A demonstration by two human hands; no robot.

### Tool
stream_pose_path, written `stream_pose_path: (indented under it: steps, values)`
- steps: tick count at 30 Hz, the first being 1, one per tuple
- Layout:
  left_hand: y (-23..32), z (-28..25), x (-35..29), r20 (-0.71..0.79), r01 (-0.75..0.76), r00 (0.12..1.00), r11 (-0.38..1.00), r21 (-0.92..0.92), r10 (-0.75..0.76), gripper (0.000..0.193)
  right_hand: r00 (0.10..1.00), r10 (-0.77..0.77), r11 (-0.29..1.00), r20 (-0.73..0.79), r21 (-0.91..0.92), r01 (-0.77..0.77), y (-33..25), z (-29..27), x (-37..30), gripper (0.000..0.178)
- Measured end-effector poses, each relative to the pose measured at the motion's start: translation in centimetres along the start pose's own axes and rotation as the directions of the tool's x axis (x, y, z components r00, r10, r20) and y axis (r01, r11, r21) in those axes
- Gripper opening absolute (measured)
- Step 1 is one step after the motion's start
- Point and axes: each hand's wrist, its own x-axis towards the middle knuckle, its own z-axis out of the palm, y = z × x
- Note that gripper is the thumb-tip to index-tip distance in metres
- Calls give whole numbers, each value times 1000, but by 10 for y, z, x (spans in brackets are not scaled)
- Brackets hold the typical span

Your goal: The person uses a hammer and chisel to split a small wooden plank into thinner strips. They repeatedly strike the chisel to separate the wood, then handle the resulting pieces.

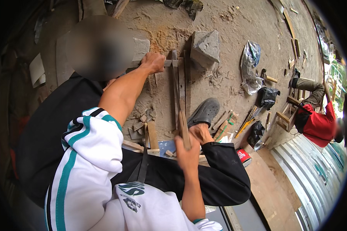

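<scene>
My left hand (154,62) is closed on a short wooden strip (169,63), pressing it across two long boards (187,90) on the ground. In my right hand (187,151) is the wooden handle of a hand saw (184,129). Its narrow blade, seen nearly edge-on, points away from me and crosses the strip just right of my left hand. The contact between teeth and wood is too small to make out. My right foot, in a grey clog (205,111), is beside the boards. A blurred round patch hides what lies left of my left hand.
A concrete block (205,48) stands right of the boards. Wood offcuts (152,134) lie near my legs. Farther right are silver foil packaging (251,67), a hammer (271,78), a black bag (269,96) and a red can (243,157). Another person in red (320,123) sits at the far right.
</scene>
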Motion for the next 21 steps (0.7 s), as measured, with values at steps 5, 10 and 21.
stream_pose_path:
  steps: [5, 10, 21]
  values:
    - [-1, 2, -1, -34, -46, 998, 999, 25, 47, 29, 997, -71, 997, 23, 34, 70, 52, 20, 20, 16]
    - [-3, 7, 6, -16, -1, 1000, 1000, 13, 2, 17, 999, -30, 1000, 12, 3, 30, 25, 16, 8, 19]
    - [0, -1, 1, -12, -17, 1000, 1000, 13, 18, 21, 999, -33, 999, 35, 30, 32, 32, 15, -2, 17]
